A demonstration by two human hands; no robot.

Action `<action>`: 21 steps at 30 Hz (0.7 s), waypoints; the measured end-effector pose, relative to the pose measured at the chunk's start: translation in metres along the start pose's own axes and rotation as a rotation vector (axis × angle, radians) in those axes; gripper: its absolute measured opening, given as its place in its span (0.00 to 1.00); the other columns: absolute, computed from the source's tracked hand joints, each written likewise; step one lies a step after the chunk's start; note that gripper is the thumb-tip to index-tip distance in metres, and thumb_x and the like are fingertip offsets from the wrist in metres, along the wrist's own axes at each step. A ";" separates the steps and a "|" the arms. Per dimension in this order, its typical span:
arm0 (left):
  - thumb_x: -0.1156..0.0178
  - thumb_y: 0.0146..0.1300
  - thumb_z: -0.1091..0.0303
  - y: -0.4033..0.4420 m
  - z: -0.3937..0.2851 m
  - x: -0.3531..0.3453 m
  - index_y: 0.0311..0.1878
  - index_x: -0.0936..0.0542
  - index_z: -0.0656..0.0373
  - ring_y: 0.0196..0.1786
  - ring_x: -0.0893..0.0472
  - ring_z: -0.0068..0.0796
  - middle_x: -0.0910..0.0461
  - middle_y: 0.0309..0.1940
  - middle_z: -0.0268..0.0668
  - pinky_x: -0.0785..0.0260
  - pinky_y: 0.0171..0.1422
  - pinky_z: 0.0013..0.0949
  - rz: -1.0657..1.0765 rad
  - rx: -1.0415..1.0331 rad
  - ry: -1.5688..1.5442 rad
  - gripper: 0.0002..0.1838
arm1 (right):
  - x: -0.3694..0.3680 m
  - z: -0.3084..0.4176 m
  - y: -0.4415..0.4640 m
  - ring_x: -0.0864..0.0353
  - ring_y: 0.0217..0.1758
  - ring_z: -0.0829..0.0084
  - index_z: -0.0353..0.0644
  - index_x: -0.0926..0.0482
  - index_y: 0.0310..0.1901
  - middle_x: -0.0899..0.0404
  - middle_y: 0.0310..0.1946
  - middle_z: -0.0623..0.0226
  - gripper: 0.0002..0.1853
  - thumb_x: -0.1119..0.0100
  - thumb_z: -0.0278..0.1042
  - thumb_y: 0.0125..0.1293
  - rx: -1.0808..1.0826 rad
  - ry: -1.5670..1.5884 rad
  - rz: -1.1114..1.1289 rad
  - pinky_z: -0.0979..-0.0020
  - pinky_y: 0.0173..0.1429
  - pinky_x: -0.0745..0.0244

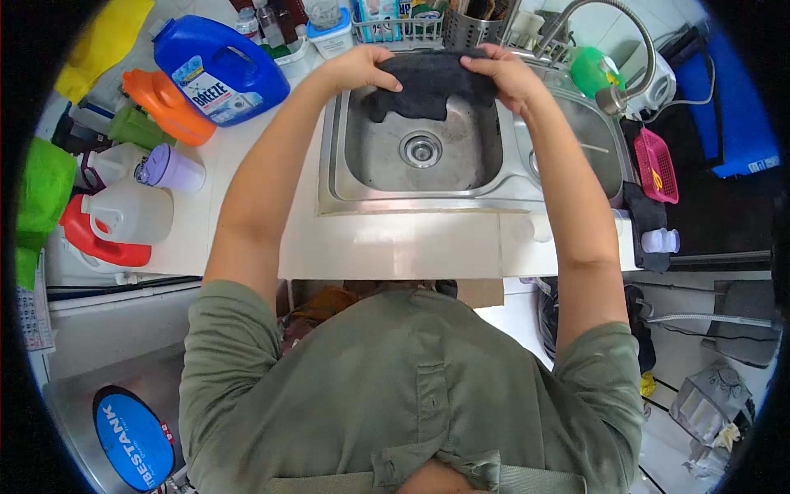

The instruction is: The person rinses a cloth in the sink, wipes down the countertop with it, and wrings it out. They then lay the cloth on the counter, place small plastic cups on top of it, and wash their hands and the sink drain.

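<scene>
Pinching dark cloth (429, 81), left fingers (386, 80) and right fingers (483, 65) hide parts of its edge.

BREEZE marks a blue jug (247, 92), BESTANK an oval label (133, 440) on a tank (160, 380)

The sink (374, 160) has front clearance; dark cloth (424, 82) blocks its back.

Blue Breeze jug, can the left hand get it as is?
Probably not without letting go: the left hand holds the dark cloth, though nothing visible blocks its way to the blue jug.
</scene>
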State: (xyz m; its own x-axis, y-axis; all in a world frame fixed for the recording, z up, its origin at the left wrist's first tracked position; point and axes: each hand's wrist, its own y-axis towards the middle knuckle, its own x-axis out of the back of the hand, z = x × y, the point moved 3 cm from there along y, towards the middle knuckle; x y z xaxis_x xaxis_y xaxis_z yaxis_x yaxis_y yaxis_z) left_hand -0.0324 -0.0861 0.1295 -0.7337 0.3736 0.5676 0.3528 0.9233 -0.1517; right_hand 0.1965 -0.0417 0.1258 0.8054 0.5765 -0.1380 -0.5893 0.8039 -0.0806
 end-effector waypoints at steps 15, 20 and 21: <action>0.35 0.50 0.63 0.086 0.016 -0.017 0.57 0.32 0.68 0.47 0.24 0.30 0.23 0.45 0.43 0.34 0.54 0.31 -0.186 0.075 0.128 0.32 | 0.038 -0.013 0.109 0.20 0.37 0.52 0.35 0.20 0.28 0.21 0.33 0.51 0.09 0.47 0.30 0.50 0.343 -1.684 -0.414 0.59 0.42 0.24; 0.36 0.51 0.60 0.117 0.016 -0.014 0.57 0.30 0.62 0.51 0.25 0.34 0.24 0.49 0.43 0.35 0.56 0.35 -0.141 0.069 0.252 0.30 | 0.044 -0.007 0.101 0.22 0.39 0.53 0.37 0.20 0.30 0.22 0.31 0.47 0.10 0.49 0.31 0.48 0.349 -1.771 -0.191 0.56 0.46 0.28; 0.35 0.49 0.57 0.126 0.023 -0.014 0.55 0.27 0.60 0.53 0.25 0.39 0.25 0.50 0.45 0.35 0.57 0.39 -0.194 0.072 0.252 0.29 | 0.050 -0.015 0.105 0.22 0.39 0.53 0.37 0.20 0.30 0.22 0.31 0.47 0.10 0.49 0.31 0.48 0.341 -1.769 -0.184 0.56 0.46 0.28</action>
State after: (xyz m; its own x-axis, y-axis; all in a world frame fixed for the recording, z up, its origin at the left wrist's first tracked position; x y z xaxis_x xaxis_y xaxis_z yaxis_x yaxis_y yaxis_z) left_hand 0.0095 0.0274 0.0838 -0.6129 0.1642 0.7729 0.1716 0.9825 -0.0726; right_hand 0.1742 0.0695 0.0956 0.0960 -0.2392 0.9662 -0.6400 0.7286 0.2439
